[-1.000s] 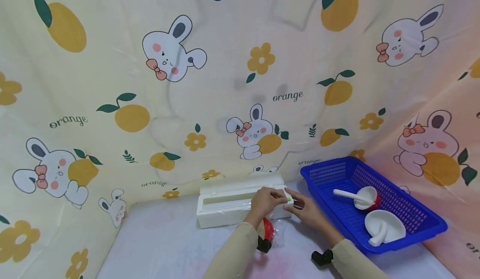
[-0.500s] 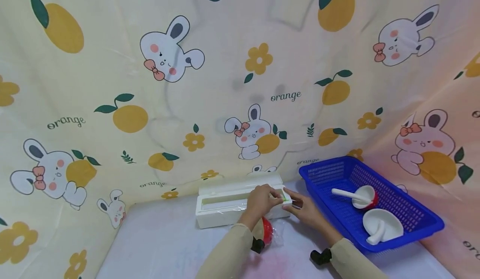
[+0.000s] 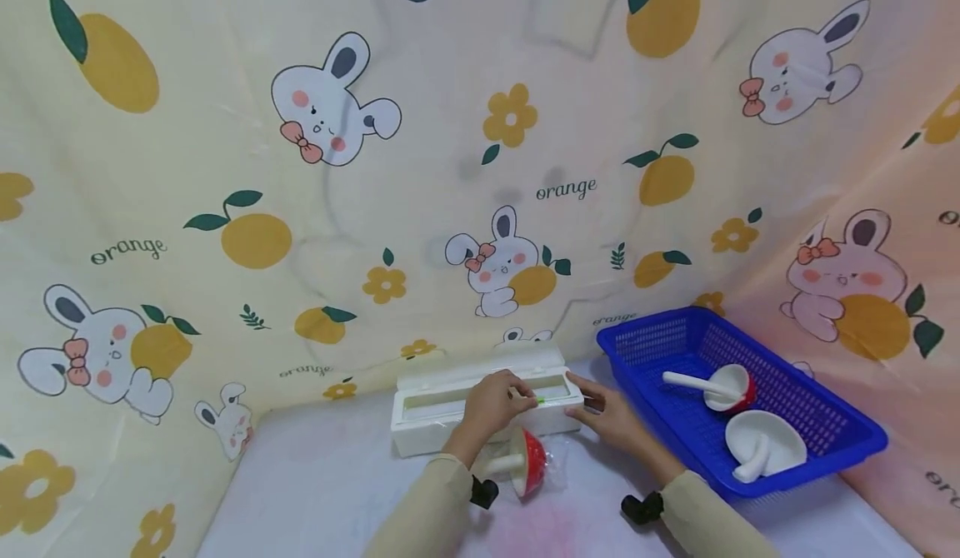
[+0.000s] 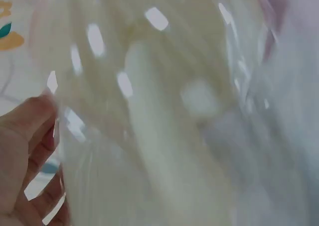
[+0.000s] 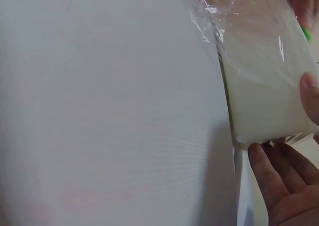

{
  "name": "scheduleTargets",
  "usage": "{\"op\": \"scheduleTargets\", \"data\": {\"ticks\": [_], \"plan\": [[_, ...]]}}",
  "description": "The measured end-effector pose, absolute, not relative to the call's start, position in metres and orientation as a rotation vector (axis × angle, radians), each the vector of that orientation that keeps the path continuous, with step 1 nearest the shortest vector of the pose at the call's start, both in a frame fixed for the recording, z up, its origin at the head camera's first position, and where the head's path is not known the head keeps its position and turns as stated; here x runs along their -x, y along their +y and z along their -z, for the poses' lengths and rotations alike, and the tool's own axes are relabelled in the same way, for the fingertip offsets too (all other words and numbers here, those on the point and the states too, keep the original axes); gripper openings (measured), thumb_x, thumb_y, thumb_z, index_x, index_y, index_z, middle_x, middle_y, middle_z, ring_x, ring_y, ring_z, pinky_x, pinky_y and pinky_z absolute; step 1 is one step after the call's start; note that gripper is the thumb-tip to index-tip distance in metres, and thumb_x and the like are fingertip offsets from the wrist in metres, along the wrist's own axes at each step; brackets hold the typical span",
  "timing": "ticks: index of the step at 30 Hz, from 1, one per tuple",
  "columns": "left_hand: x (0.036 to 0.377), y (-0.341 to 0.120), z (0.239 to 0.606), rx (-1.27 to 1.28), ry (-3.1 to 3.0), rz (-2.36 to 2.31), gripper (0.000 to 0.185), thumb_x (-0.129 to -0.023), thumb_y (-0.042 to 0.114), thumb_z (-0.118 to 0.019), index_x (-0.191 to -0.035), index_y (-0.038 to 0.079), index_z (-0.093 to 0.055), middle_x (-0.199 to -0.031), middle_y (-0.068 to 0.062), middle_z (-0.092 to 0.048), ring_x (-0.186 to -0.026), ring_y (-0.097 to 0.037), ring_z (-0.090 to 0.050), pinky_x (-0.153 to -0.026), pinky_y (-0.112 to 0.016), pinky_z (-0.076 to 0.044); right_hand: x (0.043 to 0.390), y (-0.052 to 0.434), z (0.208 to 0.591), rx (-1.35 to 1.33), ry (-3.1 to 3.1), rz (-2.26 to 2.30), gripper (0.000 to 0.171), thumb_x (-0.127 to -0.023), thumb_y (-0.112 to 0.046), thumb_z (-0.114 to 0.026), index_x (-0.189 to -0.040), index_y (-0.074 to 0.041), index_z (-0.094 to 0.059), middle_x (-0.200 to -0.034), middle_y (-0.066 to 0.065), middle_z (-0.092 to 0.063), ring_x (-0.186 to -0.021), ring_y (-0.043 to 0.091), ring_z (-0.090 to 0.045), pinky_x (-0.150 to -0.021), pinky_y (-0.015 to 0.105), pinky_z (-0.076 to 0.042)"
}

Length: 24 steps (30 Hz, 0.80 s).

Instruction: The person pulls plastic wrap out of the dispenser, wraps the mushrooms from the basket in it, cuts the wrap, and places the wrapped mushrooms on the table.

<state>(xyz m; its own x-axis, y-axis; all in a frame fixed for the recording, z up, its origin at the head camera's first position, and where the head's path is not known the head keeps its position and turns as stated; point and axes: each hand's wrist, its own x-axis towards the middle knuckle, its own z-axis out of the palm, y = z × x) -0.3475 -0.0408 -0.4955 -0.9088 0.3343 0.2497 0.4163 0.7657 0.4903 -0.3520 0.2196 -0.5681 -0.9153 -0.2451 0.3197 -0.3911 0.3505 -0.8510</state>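
On the right of the tabletop, two white bowls with white spoons are held in a blue plastic mesh basket. The long white cling-film dispenser box is set at the back; its small green slider is pinched by the left hand. The box's right end is steadied by the right hand, fingers fairly straight. A film-wrapped red bowl lies just in front. Clear film is shown only by the wrist views.

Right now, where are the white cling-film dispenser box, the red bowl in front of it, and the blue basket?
white dispenser box (image 3: 427, 425), head view, on its front wall.
red bowl (image 3: 532, 465), head view, on its red outer side.
blue basket (image 3: 817, 415), head view, on its right mesh wall.
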Motion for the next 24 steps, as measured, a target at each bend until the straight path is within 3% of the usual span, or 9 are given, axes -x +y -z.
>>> {"op": "scheduleTargets", "data": {"ticks": [24], "plan": [[0.334,-0.116,0.490,0.511,-2.874,0.815,0.012,-0.092,0.036,-0.086,-0.095,0.025,-0.084,-0.098,0.011,-0.071,-0.090,-0.013,-0.060,-0.076,-0.033,-0.050,0.353,0.220,0.567,-0.517,-2.534,-1.581,0.072,-0.098,-0.023,-0.082,-0.159,-0.005,-0.049,-0.161,0.023,-0.049,-0.136,0.046,-0.060,-0.106,0.045,-0.054]]}}
